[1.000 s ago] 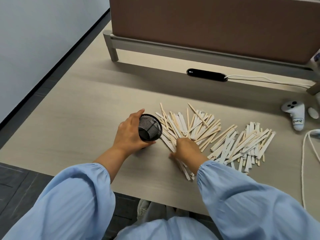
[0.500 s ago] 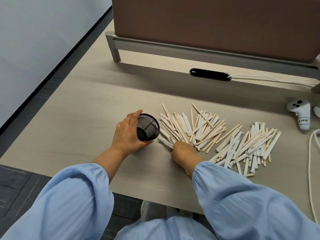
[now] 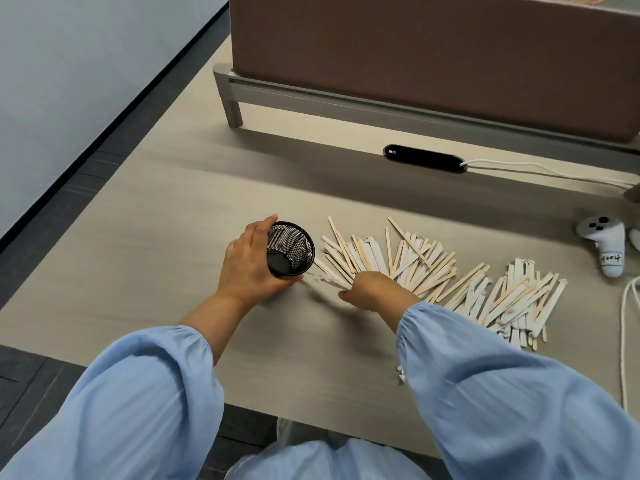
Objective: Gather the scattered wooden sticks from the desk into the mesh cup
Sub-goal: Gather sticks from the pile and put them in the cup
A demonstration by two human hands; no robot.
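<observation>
1. The fingers of the right hand (image 3: pixel 372 289) are curled under the palm, closed round a small bunch of pale flat wooden sticks (image 3: pixel 415 266). The back of the hand hides the fingertips, so we cannot tell how many sticks they hold. The bunch's blurred free ends jut out on the thumb side.
2. A second ago this hand was pressing down on sticks that trailed from under its wrist toward the desk edge. Now that strip under the wrist is bare, the trailing sticks are drawn up into the fingers, and the hand sits closer to the cup.
3. Just past those free ends, the left hand (image 3: pixel 249 268) grips the black round wire-mesh cup (image 3: pixel 291 249). Its fingers wrap the far wall and its thumb lies underneath. As before, it keeps the cup tipped with the mouth toward the right fingers.
4. Beyond the right knuckles, the remaining sticks lie fanned on the light wood-grain desk (image 3: pixel 173 237). One heap touches the fingers, and another lies farther out on the little-finger side.
5. We judge that a bunch is about to be fed in. The cup looks almost empty, so most of the gathering remains.
6. Well beyond the sticks sit a white handheld controller (image 3: pixel 604 244) and a black oval cable port (image 3: pixel 424 159).
</observation>
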